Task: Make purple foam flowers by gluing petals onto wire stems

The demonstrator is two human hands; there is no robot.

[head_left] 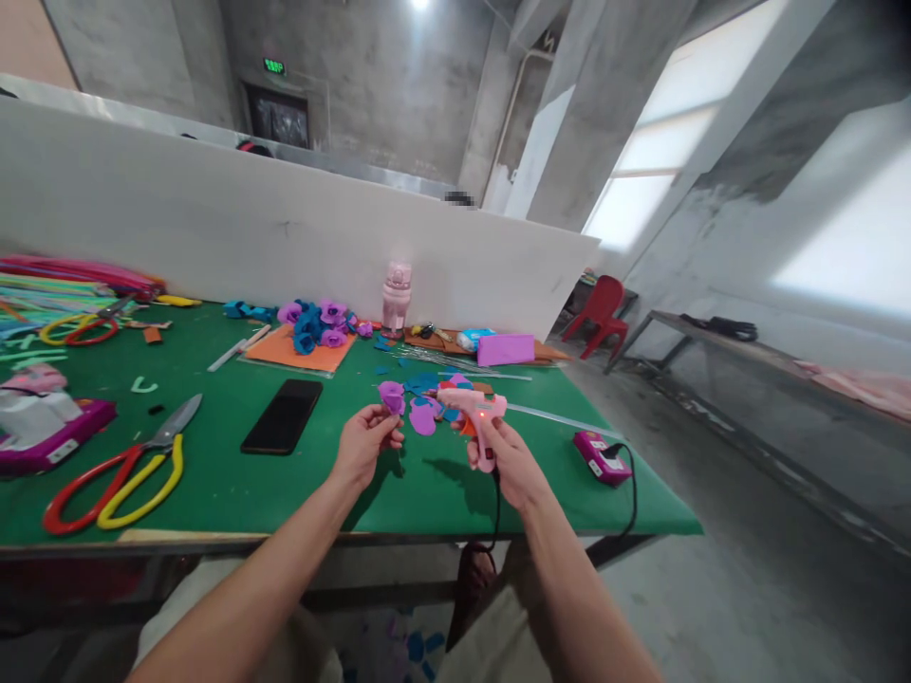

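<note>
Between the fingers of my left hand [367,444] is a small purple paper flower [391,396], held up above the green table. My right hand [509,457] is wrapped round the handle of a pink hot glue gun [471,406], whose nozzle points left toward the flower. A small red light glows on the gun, a clear glue stick [555,415] sticks out of its back, and a black cord hangs from its handle. Behind and between my hands lie loose purple petals [424,415] and blue scraps.
On the green table [419,493] lie large scissors [142,465], a black phone [283,417] and a purple power strip [602,458]. Further back are finished paper flowers [317,324], a pink bottle [397,302] and thin wires [445,359]. A white partition [299,228] borders the far edge.
</note>
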